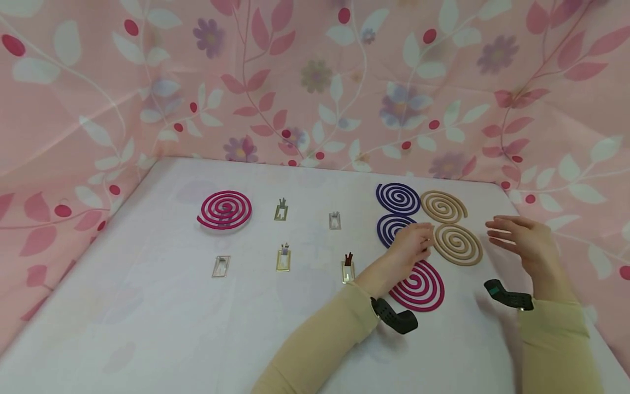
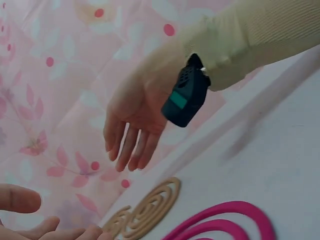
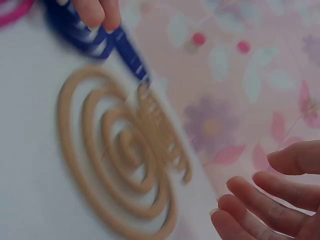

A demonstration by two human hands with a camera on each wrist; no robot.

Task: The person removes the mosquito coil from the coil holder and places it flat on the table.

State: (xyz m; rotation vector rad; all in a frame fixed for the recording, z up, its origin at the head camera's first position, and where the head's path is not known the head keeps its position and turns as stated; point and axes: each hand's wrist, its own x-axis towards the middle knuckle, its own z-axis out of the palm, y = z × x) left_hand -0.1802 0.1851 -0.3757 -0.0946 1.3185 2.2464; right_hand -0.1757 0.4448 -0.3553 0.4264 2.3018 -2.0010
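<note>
My left hand [image 1: 408, 247] hovers over the coils with loosely bent fingers and nothing visible in its grasp. Below it lie a pink mosquito coil [image 1: 415, 282] and a dark blue coil [image 1: 389, 229], each partly covered by the hand or wrist. Another blue coil [image 1: 397, 198] lies just behind. To the right, my right hand [image 1: 526, 241] is held above the cloth, fingers extended and apart, touching nothing. Nearest to it is a tan coil [image 3: 129, 147]; a second tan coil [image 1: 443, 207] sits behind that one.
At the left, a second pink coil [image 1: 225, 210] rests raised on a small stand. Several small metal coil stands, among them a gold one [image 1: 283, 260] and a silver one [image 1: 221, 266], are spread across the white cloth [image 1: 147, 306]. A pink floral curtain [image 1: 315, 82] hangs behind.
</note>
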